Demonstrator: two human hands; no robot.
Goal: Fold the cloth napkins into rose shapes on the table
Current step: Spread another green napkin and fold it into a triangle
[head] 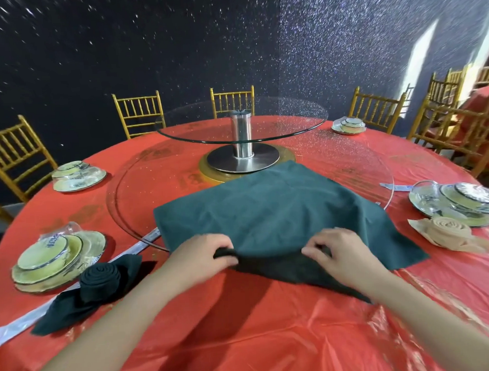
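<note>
Currently the dark green square cloth napkin (pixel 269 209) is seemingly being rolled from six o'clock, pinched by left hand (pixel 204 257) and right hand (pixel 341 254); even rolling toward twelve is being required.

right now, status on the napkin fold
Left hand and right hand pinch green napkin at its near edge, rolled a little. Rest lies flat, far corner on glass turntable. Dark rose left, beige rose right, both clear.
</note>
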